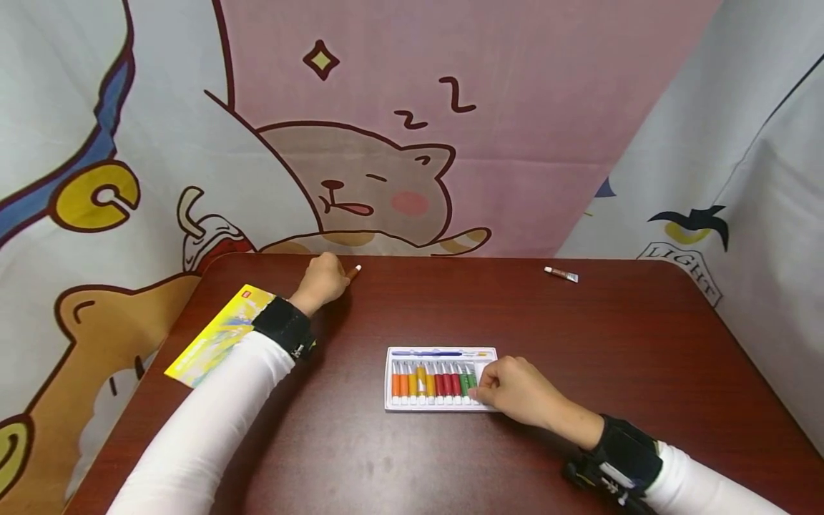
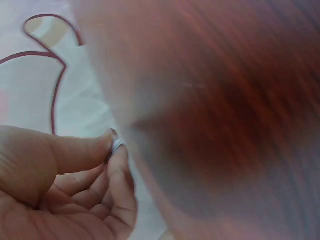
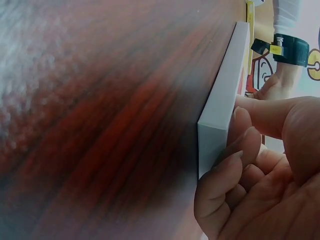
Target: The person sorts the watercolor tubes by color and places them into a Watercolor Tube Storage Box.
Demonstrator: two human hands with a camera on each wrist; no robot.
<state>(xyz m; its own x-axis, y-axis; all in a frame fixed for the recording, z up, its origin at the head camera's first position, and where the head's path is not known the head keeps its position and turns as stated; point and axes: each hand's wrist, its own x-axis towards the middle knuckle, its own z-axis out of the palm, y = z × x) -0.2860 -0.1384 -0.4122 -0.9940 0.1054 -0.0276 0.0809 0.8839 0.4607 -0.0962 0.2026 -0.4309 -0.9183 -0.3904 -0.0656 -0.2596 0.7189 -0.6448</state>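
At the table's far left edge, my left hand [image 1: 324,280] pinches a small brown paint tube [image 1: 353,272] whose white cap points away to the right. In the left wrist view, the tube's silvery end [image 2: 117,144] shows between thumb and index finger. A white paint tray [image 1: 440,409] lies mid-table, holding orange, yellow, red and green paint tubes [image 1: 447,382] and a blue-handled paintbrush [image 1: 428,353]. My right hand [image 1: 518,390] grips the tray's right end, thumb over the rim and curled fingers against the outer side. Its palm and fingers hide that end's contents.
A yellow box or card [image 1: 222,336] lies on the left of the table, partly under my left forearm. Another brown paint tube [image 1: 561,275] lies near the far right edge. A printed cartoon cloth [image 1: 386,179] hangs behind the dark red-brown table [image 1: 611,329].
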